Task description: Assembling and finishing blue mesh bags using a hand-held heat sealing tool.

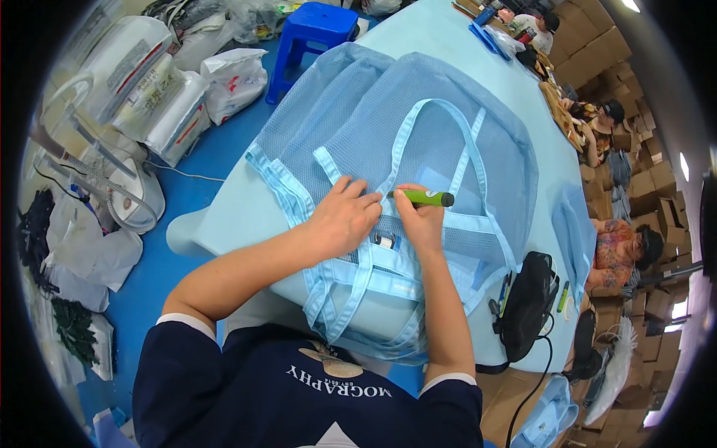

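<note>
A large light-blue mesh bag (351, 104) with paler blue straps lies spread over the table before me. My right hand (423, 226) grips a green pen-shaped tool (432, 198) with a dark end; its tip points left, at the base of a strap loop (399, 142). Just left of that tip, the bent fingers of my left hand (342, 218) press and hold the bag's strap and mesh. What lies under those fingertips is hidden. Below my hands, a small white and dark piece (385, 239) sits on the bag's strap band.
A black pouch (525, 306) and a green pen (563, 296) lie on the table (534, 149) at right. A blue stool (317, 30) and white packages (175, 112) stand beyond its left edge. Several people sit along the far right side, before stacked cartons (597, 45).
</note>
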Demonstrator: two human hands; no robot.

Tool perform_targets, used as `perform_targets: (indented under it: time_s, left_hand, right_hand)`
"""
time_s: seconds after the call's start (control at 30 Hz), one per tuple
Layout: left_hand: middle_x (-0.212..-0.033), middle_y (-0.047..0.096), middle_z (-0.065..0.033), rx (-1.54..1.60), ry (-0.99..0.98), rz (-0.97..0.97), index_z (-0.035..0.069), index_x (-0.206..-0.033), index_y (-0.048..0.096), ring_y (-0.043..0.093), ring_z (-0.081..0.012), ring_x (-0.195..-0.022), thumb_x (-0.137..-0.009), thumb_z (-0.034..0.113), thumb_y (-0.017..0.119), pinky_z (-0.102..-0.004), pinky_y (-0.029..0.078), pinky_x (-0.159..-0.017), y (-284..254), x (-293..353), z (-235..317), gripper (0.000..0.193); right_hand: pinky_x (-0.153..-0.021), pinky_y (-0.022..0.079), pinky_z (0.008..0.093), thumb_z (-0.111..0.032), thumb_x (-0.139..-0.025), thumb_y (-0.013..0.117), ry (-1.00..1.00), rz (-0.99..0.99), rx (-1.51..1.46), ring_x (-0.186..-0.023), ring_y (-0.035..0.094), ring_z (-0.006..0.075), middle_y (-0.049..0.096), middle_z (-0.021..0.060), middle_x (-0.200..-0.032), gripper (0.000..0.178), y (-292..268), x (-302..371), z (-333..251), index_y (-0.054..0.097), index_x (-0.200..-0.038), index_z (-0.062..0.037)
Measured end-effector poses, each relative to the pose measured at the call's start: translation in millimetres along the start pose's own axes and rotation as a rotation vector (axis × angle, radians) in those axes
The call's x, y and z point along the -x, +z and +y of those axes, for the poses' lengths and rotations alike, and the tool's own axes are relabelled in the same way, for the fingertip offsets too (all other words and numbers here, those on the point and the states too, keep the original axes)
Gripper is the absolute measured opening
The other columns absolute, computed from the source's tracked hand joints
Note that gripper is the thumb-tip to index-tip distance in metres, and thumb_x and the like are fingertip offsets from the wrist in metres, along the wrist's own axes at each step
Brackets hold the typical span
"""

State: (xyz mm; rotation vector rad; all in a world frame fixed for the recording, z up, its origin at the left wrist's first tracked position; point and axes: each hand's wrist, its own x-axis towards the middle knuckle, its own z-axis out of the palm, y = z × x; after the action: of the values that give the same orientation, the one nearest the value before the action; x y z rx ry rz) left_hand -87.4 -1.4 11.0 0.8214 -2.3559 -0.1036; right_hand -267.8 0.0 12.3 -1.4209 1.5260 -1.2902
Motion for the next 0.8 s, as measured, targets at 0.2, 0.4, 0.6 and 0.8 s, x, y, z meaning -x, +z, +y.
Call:
perform_targets:
  time_s: [0.2, 0.4, 0.6, 0.8]
  left_hand:
    - [-0.115, 0.062, -0.0099, -0.013, 0.001, -0.007, 0.005, -0.096, 0.063, 0.053, -0.0294, -0.106, -0.077, 0.013, 0.066, -0.0473, 0.037, -0.096, 2, 1, 1, 0.021]
    - [-0.114, 0.062, -0.0096, -0.004, -0.002, -0.009, 0.005, -0.096, 0.063, 0.053, -0.0285, -0.106, -0.078, 0.012, 0.065, -0.0471, 0.038, -0.096, 2, 3, 1, 0.021]
    - [-0.114, 0.062, -0.0093, -0.011, -0.002, -0.016, 0.005, -0.097, 0.062, 0.053, -0.0284, -0.105, -0.077, 0.012, 0.065, -0.0475, 0.038, -0.095, 2, 2, 0, 0.021]
    - [-0.111, 0.062, -0.0095, -0.051, 0.005, -0.039, 0.005, -0.092, 0.059, 0.054, -0.0279, -0.101, -0.077, 0.011, 0.065, -0.0488, 0.037, -0.096, 1, -1, 3, 0.017]
  right_hand:
    - [-0.051, 0.040, 0.0220, -0.009, -0.083, 0.066, -0.018, -0.070, -0.103, -0.061, 0.051, 0.0044, 0.061, 0.0009, -0.072, 0.016, -3, 4, 3, 0.064, -0.092, 0.0032]
    - [-0.051, 0.039, 0.0213, -0.009, -0.084, 0.066, -0.038, -0.109, -0.108, -0.062, 0.051, 0.0045, 0.060, -0.0003, -0.072, 0.016, -3, 4, 0, 0.064, -0.094, 0.0028]
    - [-0.053, 0.041, 0.0224, -0.010, -0.082, 0.066, 0.016, -0.090, -0.072, -0.062, 0.053, 0.0058, 0.062, 0.0020, -0.071, 0.016, -5, 1, -4, 0.065, -0.090, 0.0036]
    - [-0.054, 0.043, 0.0239, -0.010, -0.079, 0.068, 0.032, -0.016, 0.057, -0.062, 0.055, 0.0079, 0.062, 0.0034, -0.070, 0.016, -1, -1, -5, 0.065, -0.088, 0.0026]
